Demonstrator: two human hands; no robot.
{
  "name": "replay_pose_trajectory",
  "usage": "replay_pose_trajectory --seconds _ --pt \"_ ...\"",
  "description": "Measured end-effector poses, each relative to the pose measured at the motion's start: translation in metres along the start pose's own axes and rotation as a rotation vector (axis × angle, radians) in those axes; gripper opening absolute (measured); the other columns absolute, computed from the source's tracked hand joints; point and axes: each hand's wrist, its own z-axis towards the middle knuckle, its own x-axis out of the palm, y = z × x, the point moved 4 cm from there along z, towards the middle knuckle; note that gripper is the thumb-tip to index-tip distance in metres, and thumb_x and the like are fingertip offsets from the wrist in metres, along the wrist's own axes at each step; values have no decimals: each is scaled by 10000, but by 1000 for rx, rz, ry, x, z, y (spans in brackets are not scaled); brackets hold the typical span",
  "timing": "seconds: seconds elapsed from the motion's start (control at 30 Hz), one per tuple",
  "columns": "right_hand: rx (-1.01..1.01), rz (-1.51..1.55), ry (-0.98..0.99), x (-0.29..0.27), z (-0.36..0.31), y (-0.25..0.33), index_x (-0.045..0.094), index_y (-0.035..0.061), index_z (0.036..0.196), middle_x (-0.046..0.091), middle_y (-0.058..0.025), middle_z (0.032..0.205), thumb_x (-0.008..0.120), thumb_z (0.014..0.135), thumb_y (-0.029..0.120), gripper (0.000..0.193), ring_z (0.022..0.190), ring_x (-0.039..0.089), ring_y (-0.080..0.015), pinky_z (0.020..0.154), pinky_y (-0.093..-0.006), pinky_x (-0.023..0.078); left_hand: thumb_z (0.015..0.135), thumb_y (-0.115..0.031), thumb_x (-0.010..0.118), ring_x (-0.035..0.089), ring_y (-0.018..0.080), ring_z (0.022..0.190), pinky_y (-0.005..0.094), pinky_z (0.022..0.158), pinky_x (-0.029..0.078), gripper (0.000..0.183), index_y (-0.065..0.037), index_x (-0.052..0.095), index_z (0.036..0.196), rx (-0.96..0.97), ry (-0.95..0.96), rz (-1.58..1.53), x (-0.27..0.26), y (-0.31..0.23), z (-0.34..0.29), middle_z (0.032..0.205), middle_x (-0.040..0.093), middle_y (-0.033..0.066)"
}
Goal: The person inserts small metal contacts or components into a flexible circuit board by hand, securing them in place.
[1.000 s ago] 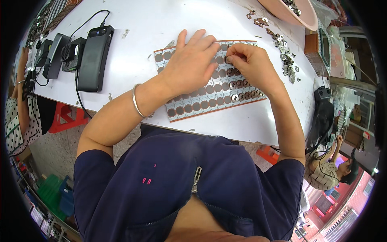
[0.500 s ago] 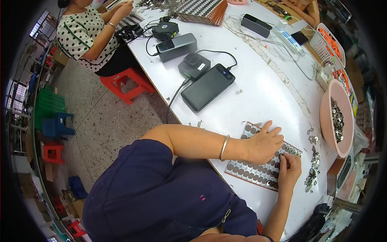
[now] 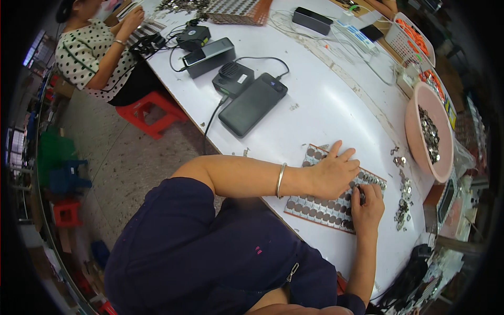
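A flat rectangular board (image 3: 315, 212) with reddish-brown edges and rows of round grey discs lies near the table's front edge. Across its upper part rests my left hand (image 3: 336, 172), fingers spread and holding nothing. A silver bangle (image 3: 281, 180) circles that wrist. My right hand (image 3: 369, 207) is over the board's right part, thumb and fingertips pinched together at the discs. Whatever sits in that pinch is too small and covered to make out. Just right of the board, small shiny metal pieces (image 3: 403, 202) lie scattered on the table.
Beyond the loose pieces stands a pink basin (image 3: 446, 157) of metal parts. A black power bank (image 3: 253, 105) and a small black fan-like device (image 3: 232, 77) lie farther off, with cables. Another person (image 3: 86, 60) sits at the far left. A white basket (image 3: 399, 44) holds orange items.
The whole view has shifted, so things appear farther left and up. My right thumb and fingers have curled closer together over the discs. My left hand stays spread on the board.
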Motion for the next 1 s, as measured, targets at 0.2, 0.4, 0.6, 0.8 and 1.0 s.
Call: replay_pose_trajectory --seconds 0.2,0.4,0.6,0.8,1.0 --pt "27 104 -36 1 -1 1 669 68 907 627 -92 867 734 855 136 107 731 638 -298 630 -391 514 861 -222 696 400 405 1373 658 1113 246 477 -9 583 1273 -18 7 -23 -5 2 -5 1334 545 148" --pt "64 67 -98 0 -4 2 667 89 933 622 -88 899 729 846 135 116 797 654 -299 677 -401 539 866 -159 693 382 419 1390 647 1133 214 495 -8 542 1313 5 43 -90 -10 7 3 1375 515 133" --pt "150 92 -206 -28 17 -53 705 55 992 664 -136 903 683 883 118 128 836 666 -335 736 -419 544 870 -139 684 373 424 1398 640 1146 197 498 -3 530 1323 -24 40 -93 -11 7 1 1371 514 122" --pt "193 8 -191 -18 81 -122 759 74 995 693 -142 962 673 885 174 171 896 677 -351 792 -445 536 863 -135 692 382 425 1393 642 1146 194 498 -6 534 1317 -12 45 -108 -12 7 3 1359 520 119" --pt "211 -103 -109 4 93 -128 771 131 976 685 -104 977 662 891 203 156 908 674 -332 814 -447 541 850 -132 702 401 423 1368 630 1122 223 471 -2 548 1275 3 22 -120 -15 6 3 1327 530 119"
